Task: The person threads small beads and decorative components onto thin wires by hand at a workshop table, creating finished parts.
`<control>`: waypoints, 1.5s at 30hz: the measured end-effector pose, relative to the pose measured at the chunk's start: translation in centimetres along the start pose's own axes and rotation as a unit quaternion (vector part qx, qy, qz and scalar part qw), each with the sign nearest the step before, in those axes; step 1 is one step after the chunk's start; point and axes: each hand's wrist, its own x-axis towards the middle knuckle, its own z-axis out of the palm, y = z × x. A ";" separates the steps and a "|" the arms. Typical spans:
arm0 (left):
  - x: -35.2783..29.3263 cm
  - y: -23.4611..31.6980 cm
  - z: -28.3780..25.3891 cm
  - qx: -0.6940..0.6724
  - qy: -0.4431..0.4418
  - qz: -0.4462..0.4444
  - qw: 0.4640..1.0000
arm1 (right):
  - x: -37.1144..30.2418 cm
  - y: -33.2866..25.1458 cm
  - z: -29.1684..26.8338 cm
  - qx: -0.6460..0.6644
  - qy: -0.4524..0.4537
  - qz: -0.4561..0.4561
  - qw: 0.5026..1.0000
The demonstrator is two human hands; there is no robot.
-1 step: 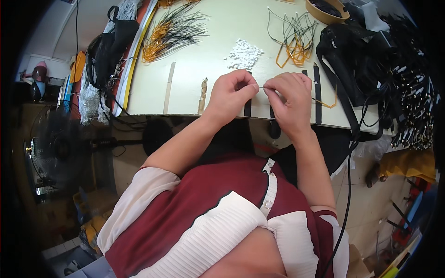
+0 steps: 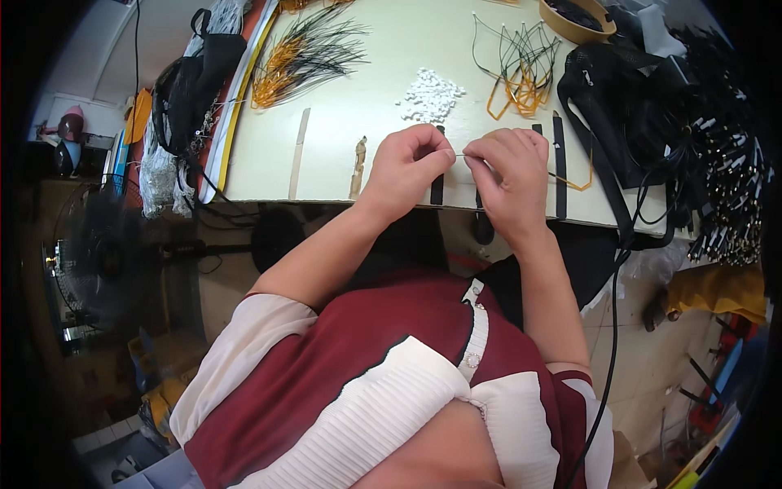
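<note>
Above the table's near edge, my left hand (image 2: 405, 169) and my right hand (image 2: 513, 173) are held close together, both pinched shut. A thin strand runs across the small gap between their fingertips. From beyond my right hand sticks out a looped orange-and-black cord (image 2: 580, 187), whose other part is hidden in that hand. What lies inside my left fingertips is too small to make out. Just past my hands is a loose pile of small white pieces (image 2: 432, 96). Black strips (image 2: 559, 163) lie on the table beside and under my hands.
A bundle of orange-and-black cords (image 2: 297, 65) lies far left on the table (image 2: 383, 49), with more cords (image 2: 521, 85) far right. Nearer are a beige strip (image 2: 299, 155) and a brown strip (image 2: 358, 167). A tan bowl (image 2: 599, 37), black bag (image 2: 603, 106) and hanging cords (image 2: 725, 171) crowd the right.
</note>
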 end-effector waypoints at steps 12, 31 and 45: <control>4.7 0.6 -7.6 0.285 0.167 0.080 0.941 | 0.1 0.0 -0.1 0.077 0.025 0.025 0.996; 1.1 1.1 -1.4 -0.198 -0.053 -0.087 0.975 | -0.1 0.4 -0.4 0.110 0.013 0.086 0.990; 0.9 0.2 -0.1 -0.249 -0.044 -0.084 0.964 | -0.2 0.3 -0.5 0.115 0.027 0.082 0.990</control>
